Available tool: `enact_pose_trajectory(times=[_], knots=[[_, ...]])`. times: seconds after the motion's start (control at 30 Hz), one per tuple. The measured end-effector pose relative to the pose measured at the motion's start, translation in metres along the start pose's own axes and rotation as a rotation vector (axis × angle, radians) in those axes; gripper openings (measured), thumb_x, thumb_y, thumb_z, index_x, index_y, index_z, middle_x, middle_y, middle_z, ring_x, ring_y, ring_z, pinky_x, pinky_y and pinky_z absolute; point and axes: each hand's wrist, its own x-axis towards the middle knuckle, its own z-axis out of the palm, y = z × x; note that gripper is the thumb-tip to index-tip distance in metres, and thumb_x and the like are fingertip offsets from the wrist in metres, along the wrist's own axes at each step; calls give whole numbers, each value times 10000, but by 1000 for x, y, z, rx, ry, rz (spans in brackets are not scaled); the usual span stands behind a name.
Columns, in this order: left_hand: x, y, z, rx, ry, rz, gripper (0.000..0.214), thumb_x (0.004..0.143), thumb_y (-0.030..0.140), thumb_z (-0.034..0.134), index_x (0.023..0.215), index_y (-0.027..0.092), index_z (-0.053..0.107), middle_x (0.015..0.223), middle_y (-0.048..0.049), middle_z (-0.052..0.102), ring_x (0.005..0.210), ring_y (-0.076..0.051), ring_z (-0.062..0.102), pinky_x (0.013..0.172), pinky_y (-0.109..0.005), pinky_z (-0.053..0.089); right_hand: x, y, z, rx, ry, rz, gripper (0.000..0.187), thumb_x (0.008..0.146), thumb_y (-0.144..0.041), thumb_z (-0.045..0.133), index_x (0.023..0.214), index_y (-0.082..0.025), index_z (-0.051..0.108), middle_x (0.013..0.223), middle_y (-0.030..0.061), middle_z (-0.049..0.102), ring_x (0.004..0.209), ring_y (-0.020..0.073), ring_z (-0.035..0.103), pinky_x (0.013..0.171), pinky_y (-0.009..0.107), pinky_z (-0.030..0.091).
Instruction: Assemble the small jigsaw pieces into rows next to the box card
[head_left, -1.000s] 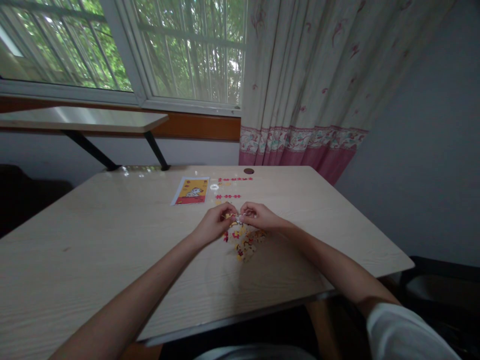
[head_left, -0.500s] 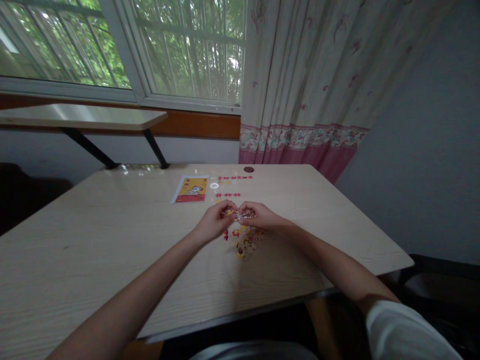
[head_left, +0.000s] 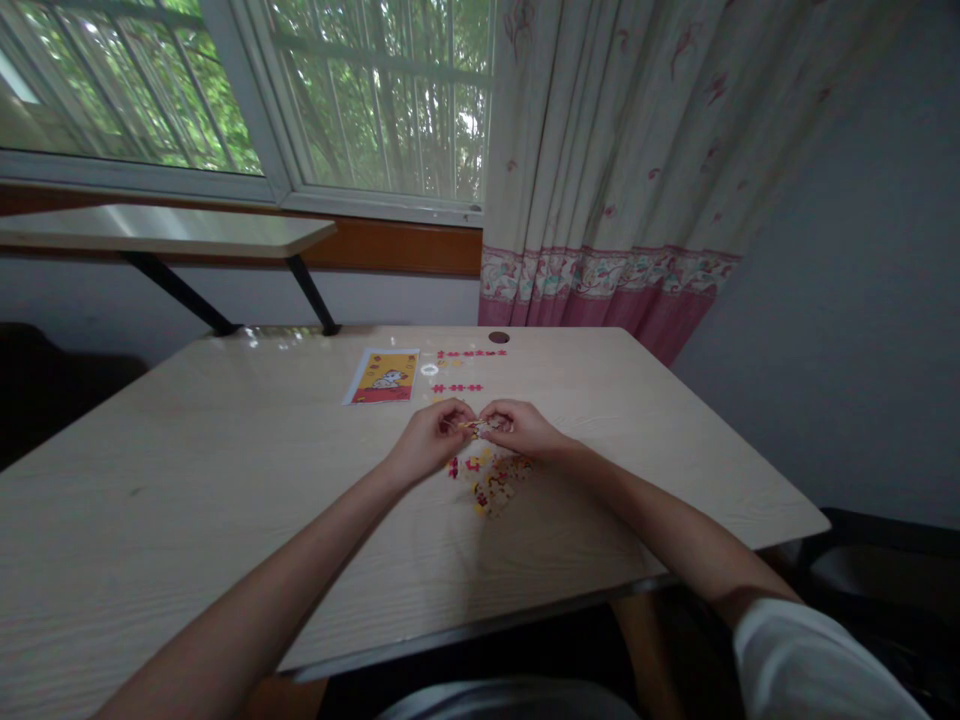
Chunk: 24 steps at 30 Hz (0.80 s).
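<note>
Puzzle pieces are pinched between left hand and right hand, nearly together, just beyond the loose pile.

Daylight at my pale desk, by a window
I face greenery through bars; a shelf on dark struts; a floral, pink-hemmed curtain; a plain wall rightward

Looks like a home study corner: wood-grain desk at six o'clock, raised shelf at ten, barred window at eleven, floral curtain at one.
</note>
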Motion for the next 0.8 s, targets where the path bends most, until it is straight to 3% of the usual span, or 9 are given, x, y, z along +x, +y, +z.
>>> enact_pose_trajectory(times=[0.23, 0.37, 0.6, 0.8], knots=[[3, -5, 2, -115, 24, -34, 124, 668, 175, 564, 788, 146, 562, 732, -19, 587, 659, -124, 537, 610, -243, 421, 0, -7, -3, 17, 44, -4, 166, 731, -254, 568, 853, -142, 586, 711, -3, 545, 590, 80, 457, 566, 202, 369], [3, -9, 1, -70, 69, -73, 96, 692, 220, 573, 744, 141, 556, 694, -19, 581, 635, -127, 536, 594, -247, 428, -1, -13, -3, -8, 104, -9, 158, 714, -248, 589, 837, -148, 583, 747, 9, 557, 618, 85, 468, 604, 217, 390], [1, -7, 4, 2, 120, -43, 116, 680, 182, 581, 793, 154, 578, 663, 7, 558, 613, -112, 522, 564, -217, 415, 0, -11, 8, 58, 178, 72, 143, 686, -243, 604, 791, -160, 551, 640, -29, 494, 556, 70, 437, 528, 194, 367], [6, -12, 5, -274, 168, -148, 252, 602, 174, 642, 838, 147, 557, 628, 36, 535, 531, -75, 495, 521, -199, 390, 2, -12, 13, 239, 201, 120, 198, 640, -279, 636, 770, -171, 534, 616, -47, 473, 546, 62, 437, 521, 192, 373]])
